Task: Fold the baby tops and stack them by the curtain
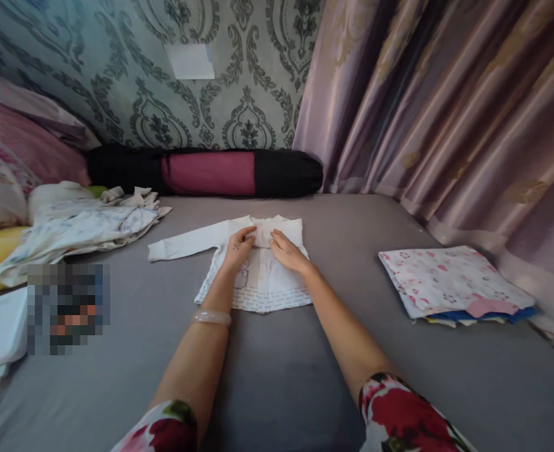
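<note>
A small white long-sleeved shirt (258, 289) with printed lettering along its hem lies on the grey bedsheet in front of me. Its left sleeve stretches out flat to the side, while the right sleeve is folded in across the chest. My left hand (240, 248) rests on the upper left of the shirt, fingers extended toward the middle. On the other side, my right hand (285, 251) lies over the folded sleeve with its fingers straight and close together. Both palms face down, so the cloth beneath them is hidden.
Folded clothes with a pink-patterned piece on top (460, 282) lie at the right. Rumpled pale clothes (93, 223) are heaped at the left, near a white box-shaped device (1, 329) with a cable. A black and maroon bolster-shaped bag (206, 172) lies along the wall.
</note>
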